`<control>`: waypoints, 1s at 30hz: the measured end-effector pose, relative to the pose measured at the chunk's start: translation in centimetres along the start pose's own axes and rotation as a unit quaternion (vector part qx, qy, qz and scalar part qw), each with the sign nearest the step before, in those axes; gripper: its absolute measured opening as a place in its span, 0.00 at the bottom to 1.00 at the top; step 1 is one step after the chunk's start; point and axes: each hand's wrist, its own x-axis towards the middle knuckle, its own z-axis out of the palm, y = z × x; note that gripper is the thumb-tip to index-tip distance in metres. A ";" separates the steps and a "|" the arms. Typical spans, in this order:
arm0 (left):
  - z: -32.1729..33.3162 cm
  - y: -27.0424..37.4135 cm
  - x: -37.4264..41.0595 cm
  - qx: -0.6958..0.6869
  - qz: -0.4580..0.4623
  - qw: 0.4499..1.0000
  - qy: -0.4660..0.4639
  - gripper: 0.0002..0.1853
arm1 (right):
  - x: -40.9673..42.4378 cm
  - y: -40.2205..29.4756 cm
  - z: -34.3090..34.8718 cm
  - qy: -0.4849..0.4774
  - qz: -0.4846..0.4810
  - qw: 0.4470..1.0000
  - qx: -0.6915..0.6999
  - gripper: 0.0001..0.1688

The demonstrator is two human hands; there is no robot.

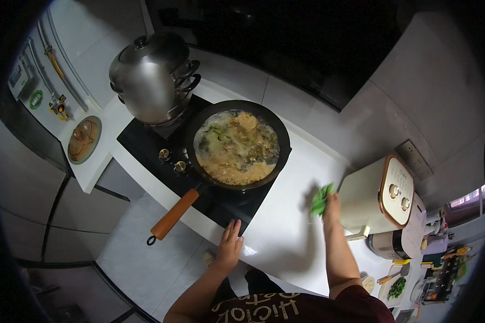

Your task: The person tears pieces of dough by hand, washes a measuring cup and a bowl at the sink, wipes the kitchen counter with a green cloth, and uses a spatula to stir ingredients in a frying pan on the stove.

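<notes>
My right hand [332, 208] grips a crumpled green cloth [321, 199] above the white countertop [283, 226], just left of a cream air fryer [361, 189]. Resting flat, my left hand [230, 246] touches the front edge of the black cooktop [226, 208] and holds nothing. A dark wok [285, 141] with a wooden handle [174, 214] sits on the cooktop. Bubbling broth with browned pieces and some greens [238, 147] fills much of it. The handle points toward the lower left, past the counter edge.
A stacked steel steamer pot [153, 80] stands at the cooktop's back left. Near it, a glass lid [84, 140] lies on the side counter. Toward the right stand a rice cooker [396, 242], a tray with chopped greens [397, 287] and a spatula [404, 269]. Two brass-coloured knobs [180, 166] sit beside the wok.
</notes>
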 end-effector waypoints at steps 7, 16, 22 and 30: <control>-6.8 -8.6 -4.2 0.052 -0.076 0.992 0.089 0.24 | 2.9 -26.2 18.1 0.015 -0.687 0.637 -0.350 0.27; -35.8 4.1 3.2 0.219 0.037 0.830 0.511 0.25 | 15.4 -33.4 30.3 0.000 -0.721 0.374 -0.583 0.31; -29.3 16.2 32.7 0.226 0.335 0.886 0.229 0.30 | 17.7 -34.6 31.6 -0.014 -0.600 0.480 -0.639 0.29; -19.5 13.9 50.3 -0.212 0.058 0.966 0.138 0.40 | 14.5 -37.5 48.2 -0.117 -0.405 0.748 -0.513 0.35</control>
